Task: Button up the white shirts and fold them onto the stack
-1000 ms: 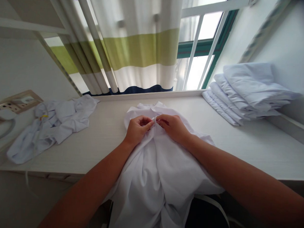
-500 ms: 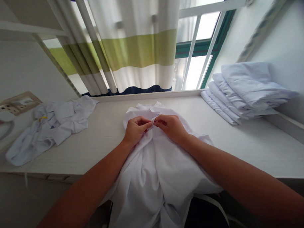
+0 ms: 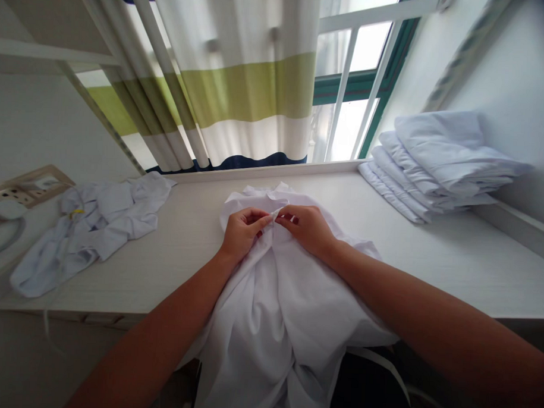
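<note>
Head view, listed left to right. Wall socket panel (image 3: 20,189) at far left edge, beside a desk corner. Crumpled white garment (image 3: 92,227), loose heap on the pale desk (image 3: 453,258), well apart from the hands. Striped curtain (image 3: 240,90) behind, hanging to the window ledge. Left hand (image 3: 242,233): fingers curled tight, thumb and forefinger pinching a small fold of a white shirt (image 3: 272,323). Right hand (image 3: 309,228): likewise nearly closed, fingertips gripping the same cloth, touching the left hand's grip at one point; a button may be involved, too small to tell. Shirt lies at centre near the desk's front edge, upper part bunched on the top, the rest draped over the edge toward the person. Fabric plain white, thin, softly creased, with long vertical folds. Handling note, as judgement: the fine pinch is best kept close, both edges held taut and level, the draped weight prevented from dragging cloth off. Stack of folded white garments (image 3: 438,168) at far right, against the wall.
</note>
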A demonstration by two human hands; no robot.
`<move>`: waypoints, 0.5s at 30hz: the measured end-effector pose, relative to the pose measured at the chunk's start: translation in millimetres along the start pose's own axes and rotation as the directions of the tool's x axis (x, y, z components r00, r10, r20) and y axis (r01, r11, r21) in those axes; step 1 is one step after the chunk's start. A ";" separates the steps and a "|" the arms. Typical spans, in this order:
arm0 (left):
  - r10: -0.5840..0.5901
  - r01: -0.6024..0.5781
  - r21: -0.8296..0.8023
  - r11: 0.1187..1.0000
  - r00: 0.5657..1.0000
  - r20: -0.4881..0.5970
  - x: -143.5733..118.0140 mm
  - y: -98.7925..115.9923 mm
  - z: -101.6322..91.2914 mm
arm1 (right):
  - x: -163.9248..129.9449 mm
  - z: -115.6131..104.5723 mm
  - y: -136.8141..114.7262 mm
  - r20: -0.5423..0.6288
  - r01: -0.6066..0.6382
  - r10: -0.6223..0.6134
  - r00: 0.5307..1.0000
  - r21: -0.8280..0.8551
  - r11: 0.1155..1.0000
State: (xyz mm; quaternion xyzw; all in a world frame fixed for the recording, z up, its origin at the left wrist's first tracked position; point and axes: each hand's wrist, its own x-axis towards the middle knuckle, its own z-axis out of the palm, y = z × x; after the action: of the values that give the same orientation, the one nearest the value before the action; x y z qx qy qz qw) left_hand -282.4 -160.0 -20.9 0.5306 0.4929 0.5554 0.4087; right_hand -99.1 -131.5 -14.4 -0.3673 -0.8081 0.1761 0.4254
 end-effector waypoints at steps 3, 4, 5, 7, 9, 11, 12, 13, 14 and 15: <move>0.024 -0.024 0.025 0.999 1.000 0.015 -0.5 -0.8 0.8 | -1.3 0.1 -1.4 -0.021 0.003 -0.003 1.000 0.017 1.000; 0.025 -0.026 0.024 0.999 1.000 0.017 -0.4 -1.3 1.0 | -1.7 0.4 -1.5 -0.026 0.014 -0.013 1.000 0.015 1.000; 0.025 -0.026 0.017 1.000 1.000 0.017 -0.2 -1.7 1.0 | -2.1 0.8 -1.5 -0.027 0.027 -0.027 0.999 0.010 1.000; 0.021 -0.021 -0.010 1.000 1.000 0.014 0.5 -2.5 0.6 | -2.7 1.8 -1.1 -0.027 0.054 -0.055 0.998 -0.009 0.998; 0.008 -0.007 -0.051 0.999 1.000 0.014 1.3 -2.9 -0.2 | -2.9 2.6 -0.6 -0.035 0.069 -0.070 0.997 -0.026 0.997; -0.018 0.019 -0.095 0.995 1.000 0.013 2.2 -2.9 -1.1 | -2.9 2.9 -0.5 -0.045 0.075 -0.076 0.996 -0.030 0.997; -0.033 0.034 -0.116 0.993 0.999 0.011 2.6 -2.8 -1.4 | -2.9 2.9 -0.6 -0.050 0.077 -0.079 0.996 -0.030 0.997; -0.044 0.045 -0.136 0.990 0.999 0.007 2.8 -2.7 -1.6 | -2.8 2.9 -0.7 -0.054 0.080 -0.081 0.995 -0.029 0.996; -0.052 0.052 -0.151 0.987 0.999 0.005 3.0 -2.5 -1.6 | -2.7 2.8 -0.7 -0.056 0.081 -0.083 0.995 -0.030 0.996; -0.057 0.057 -0.162 0.985 0.998 0.005 3.0 -2.3 -1.5 | -2.6 2.8 -0.8 -0.057 0.082 -0.084 0.995 -0.031 0.996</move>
State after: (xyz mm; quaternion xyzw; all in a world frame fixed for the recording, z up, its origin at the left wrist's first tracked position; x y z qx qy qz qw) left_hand -284.5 -156.8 -22.6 0.4816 0.4610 0.5816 0.4661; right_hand -100.8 -133.8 -17.0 -0.3446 -0.8123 0.1358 0.4505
